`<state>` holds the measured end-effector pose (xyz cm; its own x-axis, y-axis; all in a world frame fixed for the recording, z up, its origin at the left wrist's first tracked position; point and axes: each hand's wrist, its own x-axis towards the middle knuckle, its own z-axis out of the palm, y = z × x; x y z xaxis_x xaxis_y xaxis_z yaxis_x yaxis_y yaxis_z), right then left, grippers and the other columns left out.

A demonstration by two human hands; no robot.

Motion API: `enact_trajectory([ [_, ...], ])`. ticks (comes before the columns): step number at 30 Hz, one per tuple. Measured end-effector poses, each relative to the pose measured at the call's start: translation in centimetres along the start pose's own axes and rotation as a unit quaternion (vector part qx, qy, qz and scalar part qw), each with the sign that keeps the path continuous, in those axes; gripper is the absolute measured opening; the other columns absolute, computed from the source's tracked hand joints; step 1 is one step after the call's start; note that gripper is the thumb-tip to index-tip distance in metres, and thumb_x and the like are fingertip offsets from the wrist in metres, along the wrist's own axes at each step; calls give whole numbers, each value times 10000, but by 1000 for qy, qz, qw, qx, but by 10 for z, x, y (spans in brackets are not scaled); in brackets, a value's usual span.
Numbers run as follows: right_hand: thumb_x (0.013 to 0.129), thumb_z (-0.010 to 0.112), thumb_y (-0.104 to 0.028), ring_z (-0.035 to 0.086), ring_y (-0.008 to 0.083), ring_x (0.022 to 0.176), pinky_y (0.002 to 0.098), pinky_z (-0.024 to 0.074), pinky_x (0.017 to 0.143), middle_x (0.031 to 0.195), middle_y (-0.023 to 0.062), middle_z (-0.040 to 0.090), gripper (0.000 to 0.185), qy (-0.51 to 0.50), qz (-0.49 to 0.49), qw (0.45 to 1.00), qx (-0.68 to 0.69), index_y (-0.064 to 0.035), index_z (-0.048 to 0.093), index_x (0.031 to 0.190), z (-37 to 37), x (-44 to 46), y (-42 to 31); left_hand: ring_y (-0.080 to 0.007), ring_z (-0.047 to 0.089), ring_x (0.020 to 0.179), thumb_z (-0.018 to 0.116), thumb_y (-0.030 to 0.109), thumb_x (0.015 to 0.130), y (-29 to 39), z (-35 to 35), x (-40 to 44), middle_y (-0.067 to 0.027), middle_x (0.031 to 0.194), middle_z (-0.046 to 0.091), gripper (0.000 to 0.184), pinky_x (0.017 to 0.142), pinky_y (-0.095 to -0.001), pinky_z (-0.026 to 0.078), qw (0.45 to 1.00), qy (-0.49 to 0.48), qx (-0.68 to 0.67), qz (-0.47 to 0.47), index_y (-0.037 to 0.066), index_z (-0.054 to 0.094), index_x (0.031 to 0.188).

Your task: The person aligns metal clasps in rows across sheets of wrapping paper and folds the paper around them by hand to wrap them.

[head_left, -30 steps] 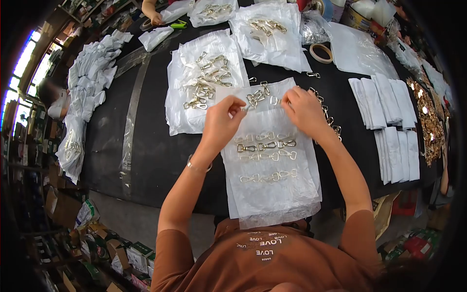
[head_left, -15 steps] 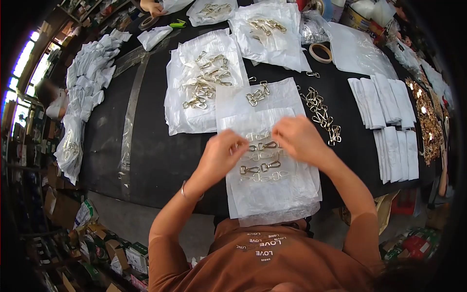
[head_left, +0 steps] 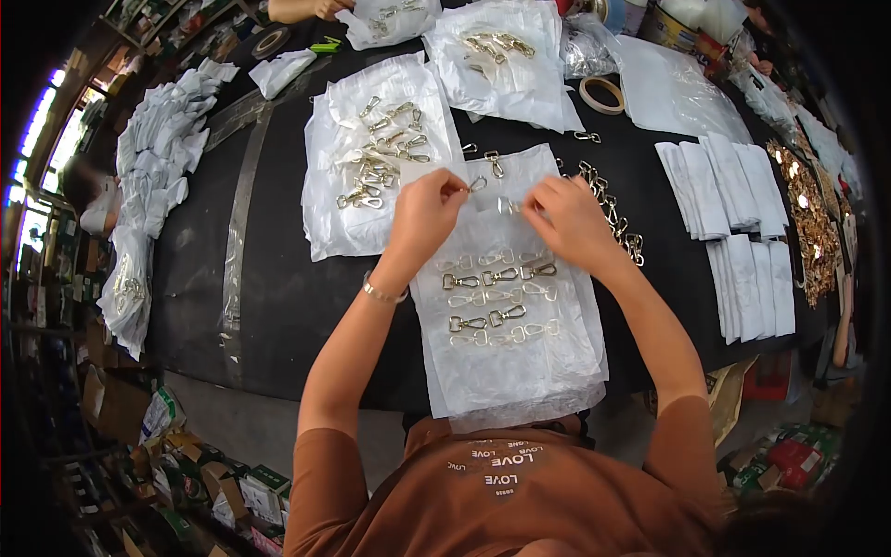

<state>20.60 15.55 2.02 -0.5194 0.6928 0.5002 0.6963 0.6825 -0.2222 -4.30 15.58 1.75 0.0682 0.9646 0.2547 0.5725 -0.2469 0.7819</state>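
Observation:
My left hand point(head_left: 428, 212) pinches a metal snap hook point(head_left: 477, 184) above the top of a white tissue sheet point(head_left: 510, 376). To its right, my right hand point(head_left: 568, 218) has its fingers closed on another small metal clasp point(head_left: 507, 205). On the sheet, three hooks form one row point(head_left: 499, 276) and two more lie below them point(head_left: 507, 316). Fainter hooks show through the thin white layer. A loose hook point(head_left: 494, 164) lies at the sheet's top edge, and a pile of hooks point(head_left: 600, 200) sits right of it, partly behind my right hand.
White sheets with hooks lie at the left point(head_left: 325, 139) and top point(head_left: 548, 84). Folded white bundles point(head_left: 733, 186) are at the right, beside gold metal pieces point(head_left: 807, 223). A tape roll point(head_left: 602, 96) is near the top. Another person's hand point(head_left: 329, 7) touches a bag at the upper left.
Both my hands moved down to the sheet, then back up to its top with hooks in the fingers. Two hooks now lie in a lower row. The other person's hand moved right.

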Motion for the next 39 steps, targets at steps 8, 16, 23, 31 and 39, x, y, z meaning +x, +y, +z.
enact_trajectory([
  [8,865,727,-84,519,170,692,300,394,805,797,1,613,92,-156,98,967,175,-98,644,827,-61,-94,-51,-151,539,591,738,18,868,60,-49,-148,-57,755,687,56,578,-295,453,968,-225,-86,-71,-18,748,909],
  [16,855,725,-59,534,174,661,295,408,819,811,6,645,63,-179,131,955,196,-88,670,843,-51,-93,-52,-130,501,637,783,-6,842,57,-41,-181,-32,829,597,149,598,-268,452,986,-137,-31,-87,-6,755,988],
  [23,875,697,-58,560,204,665,311,424,826,838,23,662,48,-175,226,935,209,-62,692,923,-64,-78,-20,-138,466,622,787,0,841,66,-41,-151,-23,821,560,159,598,-280,437,985,-170,8,-35,8,737,991],
  [31,922,654,-40,545,222,744,328,425,806,919,26,625,28,-125,148,979,66,-59,668,938,-68,-90,21,-282,631,784,658,38,929,16,20,4,-80,906,675,141,746,-364,522,973,-14,98,208,24,759,1026],
  [39,927,677,-58,521,211,738,326,420,797,875,28,588,57,-80,159,984,30,-60,637,887,-66,-102,11,-270,623,862,698,100,910,-14,51,59,-64,894,656,106,774,-390,528,943,6,204,264,54,727,1001],
])
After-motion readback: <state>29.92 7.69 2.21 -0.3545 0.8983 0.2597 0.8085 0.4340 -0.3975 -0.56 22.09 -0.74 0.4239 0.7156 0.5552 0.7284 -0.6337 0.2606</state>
